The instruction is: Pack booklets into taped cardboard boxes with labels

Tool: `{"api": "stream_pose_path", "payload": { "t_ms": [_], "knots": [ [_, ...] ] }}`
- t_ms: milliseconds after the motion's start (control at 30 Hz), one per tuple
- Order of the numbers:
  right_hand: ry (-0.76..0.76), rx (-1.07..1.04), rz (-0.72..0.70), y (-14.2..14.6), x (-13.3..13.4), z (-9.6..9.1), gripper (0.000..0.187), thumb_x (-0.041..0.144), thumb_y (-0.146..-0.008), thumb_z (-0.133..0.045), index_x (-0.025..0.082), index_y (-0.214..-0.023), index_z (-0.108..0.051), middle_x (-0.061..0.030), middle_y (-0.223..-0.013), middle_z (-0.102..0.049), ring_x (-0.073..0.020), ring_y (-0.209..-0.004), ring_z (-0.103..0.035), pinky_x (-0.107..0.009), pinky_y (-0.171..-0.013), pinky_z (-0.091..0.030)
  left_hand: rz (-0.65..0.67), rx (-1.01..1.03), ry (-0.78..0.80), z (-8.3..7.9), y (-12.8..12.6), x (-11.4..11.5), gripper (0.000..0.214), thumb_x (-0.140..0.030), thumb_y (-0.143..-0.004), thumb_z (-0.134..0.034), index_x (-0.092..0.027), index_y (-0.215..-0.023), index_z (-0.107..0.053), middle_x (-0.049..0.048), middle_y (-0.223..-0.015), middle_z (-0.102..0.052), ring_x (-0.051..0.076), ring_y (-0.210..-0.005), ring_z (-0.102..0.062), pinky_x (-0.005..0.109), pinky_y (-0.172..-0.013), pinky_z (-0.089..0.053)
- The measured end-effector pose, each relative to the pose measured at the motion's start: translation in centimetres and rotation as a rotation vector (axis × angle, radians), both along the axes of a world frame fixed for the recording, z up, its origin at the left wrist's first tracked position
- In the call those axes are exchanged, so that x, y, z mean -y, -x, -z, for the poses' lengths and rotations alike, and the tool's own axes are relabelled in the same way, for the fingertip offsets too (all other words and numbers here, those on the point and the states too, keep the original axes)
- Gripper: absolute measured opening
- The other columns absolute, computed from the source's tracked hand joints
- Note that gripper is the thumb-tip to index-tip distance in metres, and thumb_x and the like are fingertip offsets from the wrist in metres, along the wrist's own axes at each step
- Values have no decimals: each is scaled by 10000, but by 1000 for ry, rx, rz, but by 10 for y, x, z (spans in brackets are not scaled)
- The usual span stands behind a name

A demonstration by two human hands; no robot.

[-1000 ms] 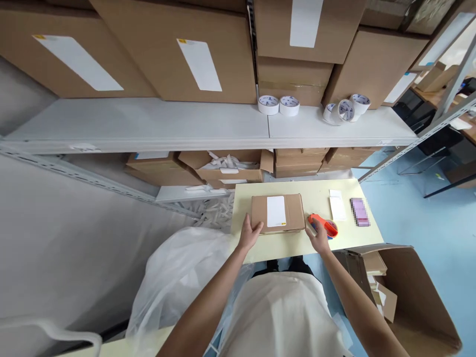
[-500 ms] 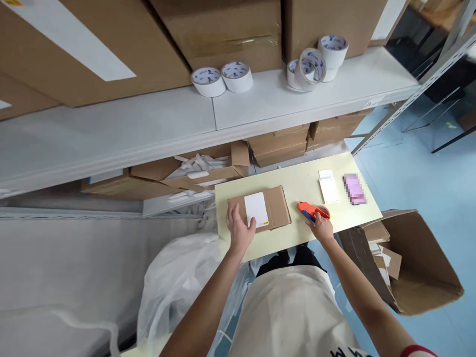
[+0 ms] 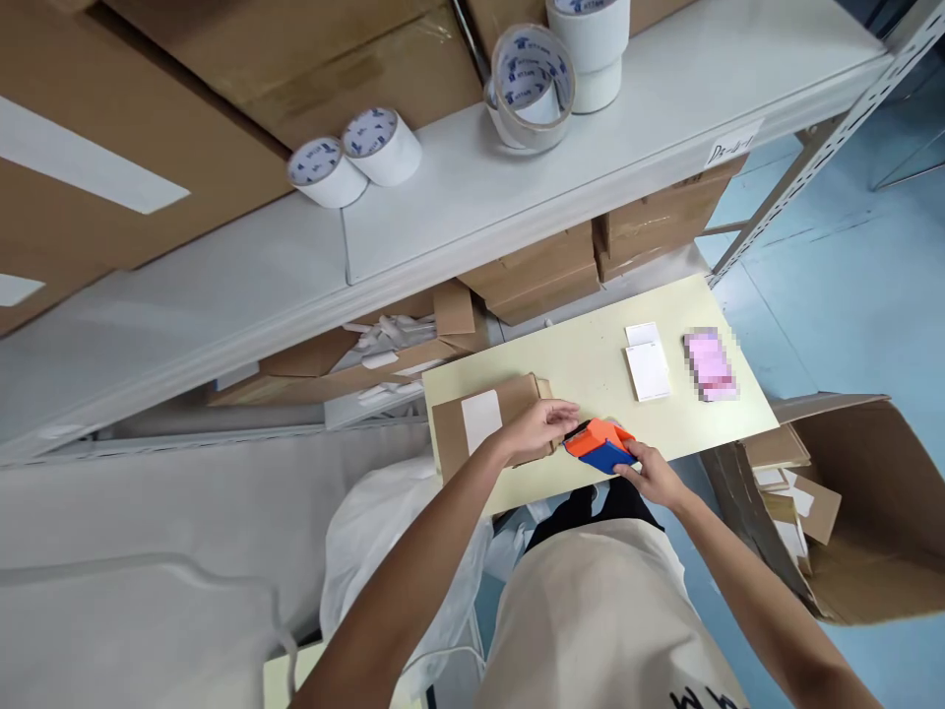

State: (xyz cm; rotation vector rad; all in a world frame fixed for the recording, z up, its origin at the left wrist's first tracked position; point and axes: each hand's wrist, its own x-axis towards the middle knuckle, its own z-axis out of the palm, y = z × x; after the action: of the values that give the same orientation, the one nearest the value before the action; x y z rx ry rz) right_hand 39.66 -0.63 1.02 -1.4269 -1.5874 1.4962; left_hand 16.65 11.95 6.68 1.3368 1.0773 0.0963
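Observation:
My right hand (image 3: 654, 473) grips an orange and blue tape dispenser (image 3: 601, 448), held tilted over the front edge of the small pale yellow table (image 3: 591, 345). Close to the dispenser's front end is my left hand (image 3: 542, 428), its fingers reaching out and slightly bent. I see no tape clearly between those fingers. Under and beside the left hand lies a brown cardboard box (image 3: 450, 423) with a white label (image 3: 481, 418) on top. The left forearm and hand hide part of the box's near side and right end.
White cards (image 3: 648, 369) and a blurred pink item (image 3: 710, 364) lie on the table's right. An open carton (image 3: 886, 492) with flat packets stands at right. Tape rolls (image 3: 384, 148) sit on the grey shelf (image 3: 243, 266) above. A white plastic bag (image 3: 399, 532) hangs left.
My left hand has left the box's label and moved right to the dispenser's front. The dispenser, in my right hand, has been lifted and turned so its blue side shows. The camera view has shifted.

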Motion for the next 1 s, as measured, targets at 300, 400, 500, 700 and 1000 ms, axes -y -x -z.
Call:
{"api": "stream_pose_path", "payload": {
  "t_ms": [300, 400, 500, 700, 1000],
  "knots": [
    [325, -409, 212, 4, -6, 21, 532, 722, -785, -525, 194, -821, -582, 2, -684, -594, -154, -624, -534, -268, -580, -446, 250, -372, -208, 0, -32, -37, 327, -384, -797, -554, -166, -563, -622, -10, -513, -559, 114, -511, -486, 232, -506, -327],
    [522, -572, 433, 23, -7, 30, 626, 823, -710, -507, 200, -646, -504, 38, -534, -485, -107, -492, -418, -244, -487, -372, 402, -617, -189, 1, -47, -55, 315, -335, -762, -546, -171, -500, -607, -23, -435, -481, 107, -455, -433, 242, -488, -273],
    [696, -681, 586, 44, -1, 37, 623, 810, -673, -573, 197, -588, -497, 39, -499, -475, -90, -459, -375, -241, -468, -335, 592, -821, -115, 6, -64, -65, 254, -324, -706, -581, -195, -491, -623, -27, -396, -445, 119, -441, -428, 261, -497, -266],
    [877, -746, 685, 77, 48, 59, 623, 803, -623, -623, 184, -576, -570, 22, -496, -520, -96, -465, -388, -253, -476, -314, 884, -1030, -164, 29, -66, -65, 276, -305, -760, -551, -204, -517, -637, 60, -574, -625, 204, -630, -593, 294, -591, -365],
    [1084, -805, 666, 124, 99, 64, 648, 820, -604, -610, 179, -553, -530, 40, -478, -468, -83, -464, -349, -244, -468, -263, 1092, -1246, -385, 43, -44, -49, 304, -145, -813, -444, -100, -829, -744, 212, -869, -701, 336, -881, -649, 407, -714, -445]
  ]
}}
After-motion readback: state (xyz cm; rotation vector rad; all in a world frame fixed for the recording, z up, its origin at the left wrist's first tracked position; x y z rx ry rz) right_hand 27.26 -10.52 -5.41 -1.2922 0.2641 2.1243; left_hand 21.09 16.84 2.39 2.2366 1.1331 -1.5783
